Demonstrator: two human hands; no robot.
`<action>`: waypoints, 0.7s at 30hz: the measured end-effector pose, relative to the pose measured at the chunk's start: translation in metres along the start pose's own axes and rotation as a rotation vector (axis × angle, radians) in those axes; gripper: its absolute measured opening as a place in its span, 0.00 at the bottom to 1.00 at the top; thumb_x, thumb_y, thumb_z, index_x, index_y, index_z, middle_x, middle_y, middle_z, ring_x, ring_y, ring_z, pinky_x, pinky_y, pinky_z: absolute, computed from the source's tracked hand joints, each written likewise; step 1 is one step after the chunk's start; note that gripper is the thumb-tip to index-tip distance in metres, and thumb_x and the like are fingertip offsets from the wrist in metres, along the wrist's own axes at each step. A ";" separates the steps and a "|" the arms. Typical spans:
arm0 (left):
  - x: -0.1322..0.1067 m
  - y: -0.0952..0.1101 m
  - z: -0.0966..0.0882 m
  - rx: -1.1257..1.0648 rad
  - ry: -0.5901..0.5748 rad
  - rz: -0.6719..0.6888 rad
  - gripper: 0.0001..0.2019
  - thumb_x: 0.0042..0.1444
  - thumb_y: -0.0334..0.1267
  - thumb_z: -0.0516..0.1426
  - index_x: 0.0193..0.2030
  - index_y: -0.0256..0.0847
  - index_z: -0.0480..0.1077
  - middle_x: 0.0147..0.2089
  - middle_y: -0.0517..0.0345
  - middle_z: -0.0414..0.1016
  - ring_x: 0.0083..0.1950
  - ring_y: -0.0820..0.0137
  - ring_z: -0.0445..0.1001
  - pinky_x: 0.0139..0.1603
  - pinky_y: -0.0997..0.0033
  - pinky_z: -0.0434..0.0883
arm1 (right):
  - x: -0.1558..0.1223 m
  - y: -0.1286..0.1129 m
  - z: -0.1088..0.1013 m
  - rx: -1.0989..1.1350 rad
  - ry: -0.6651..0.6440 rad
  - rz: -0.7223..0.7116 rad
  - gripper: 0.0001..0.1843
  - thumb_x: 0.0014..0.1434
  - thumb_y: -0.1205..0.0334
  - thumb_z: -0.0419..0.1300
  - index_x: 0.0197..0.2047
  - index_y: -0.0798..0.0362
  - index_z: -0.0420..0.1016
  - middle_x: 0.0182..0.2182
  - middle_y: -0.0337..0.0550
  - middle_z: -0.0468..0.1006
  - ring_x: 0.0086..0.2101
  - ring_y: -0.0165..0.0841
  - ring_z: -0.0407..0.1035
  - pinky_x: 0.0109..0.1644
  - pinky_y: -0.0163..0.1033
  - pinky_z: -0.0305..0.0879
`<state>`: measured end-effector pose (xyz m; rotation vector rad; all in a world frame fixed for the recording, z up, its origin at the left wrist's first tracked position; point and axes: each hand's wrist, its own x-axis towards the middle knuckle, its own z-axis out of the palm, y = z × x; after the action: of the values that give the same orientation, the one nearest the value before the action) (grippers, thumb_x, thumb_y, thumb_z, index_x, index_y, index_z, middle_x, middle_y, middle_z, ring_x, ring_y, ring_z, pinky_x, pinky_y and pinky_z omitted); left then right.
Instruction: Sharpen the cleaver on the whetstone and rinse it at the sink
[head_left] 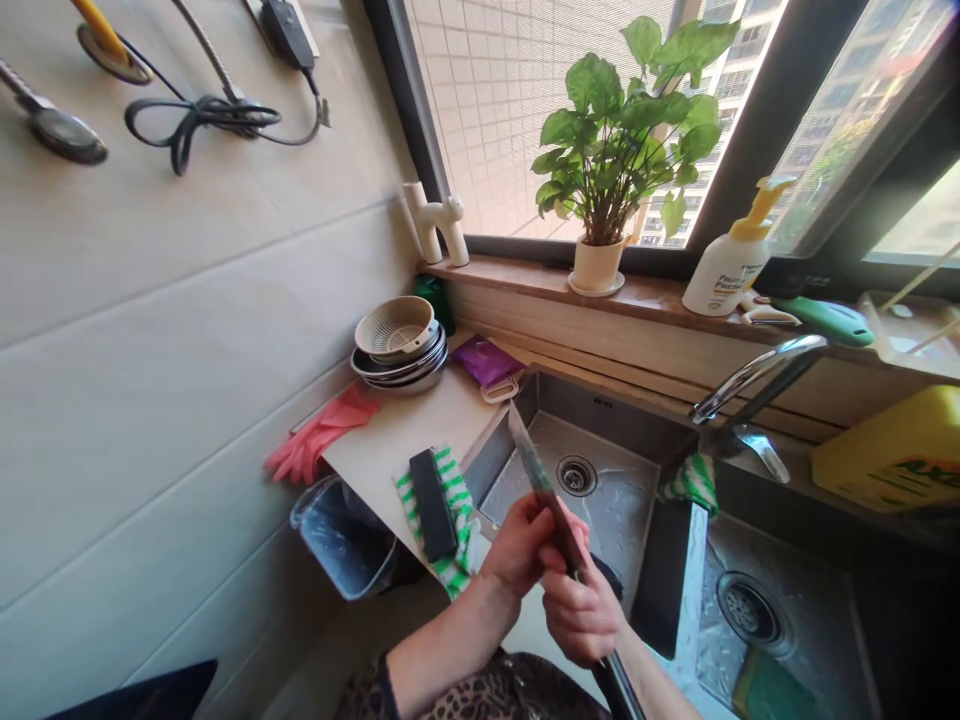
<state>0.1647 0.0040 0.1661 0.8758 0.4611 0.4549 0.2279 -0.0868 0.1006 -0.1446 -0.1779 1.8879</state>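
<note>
Head view: the right hand is wrapped around the grip end of a long steel-bladed, black-handled knife, and the left hand has thumb and fingers closed on its blade. The knife is held above the near edge of the stainless-steel double sink, tip directed away from the body. Caution: if the blade twists or a wet surface reduces grip, the left fingers could slide onto the edge and be cut; a loosened hold could drop the knife into the basin. The hands conceal the exact finger contact and which side is sharp. A dark round object behind the right hand is mostly hidden; the handle's end is cut off by the lower frame.
</note>
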 end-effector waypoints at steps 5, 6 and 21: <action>-0.008 0.029 0.000 0.134 0.221 0.132 0.19 0.52 0.52 0.66 0.39 0.37 0.74 0.28 0.60 0.77 0.25 0.74 0.73 0.28 0.76 0.70 | -0.016 -0.026 0.007 -0.321 0.136 0.132 0.39 0.46 0.26 0.63 0.42 0.56 0.74 0.26 0.45 0.80 0.24 0.34 0.76 0.28 0.36 0.70; -0.009 0.036 -0.001 0.150 0.248 0.195 0.18 0.52 0.50 0.67 0.41 0.37 0.74 0.32 0.58 0.79 0.31 0.71 0.76 0.34 0.75 0.72 | -0.020 -0.035 0.006 -0.366 0.202 0.075 0.37 0.48 0.29 0.64 0.43 0.56 0.75 0.31 0.49 0.82 0.29 0.36 0.78 0.33 0.37 0.72; -0.003 0.041 -0.028 0.386 0.321 0.103 0.23 0.49 0.58 0.65 0.35 0.37 0.71 0.32 0.58 0.78 0.34 0.67 0.74 0.36 0.71 0.71 | 0.001 -0.066 0.034 -0.670 0.286 -0.228 0.27 0.44 0.43 0.74 0.38 0.54 0.77 0.26 0.38 0.78 0.26 0.29 0.74 0.32 0.35 0.74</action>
<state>0.1394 0.0423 0.1840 1.2091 0.8197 0.6165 0.2824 -0.0664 0.1472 -0.8087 -0.5990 1.4987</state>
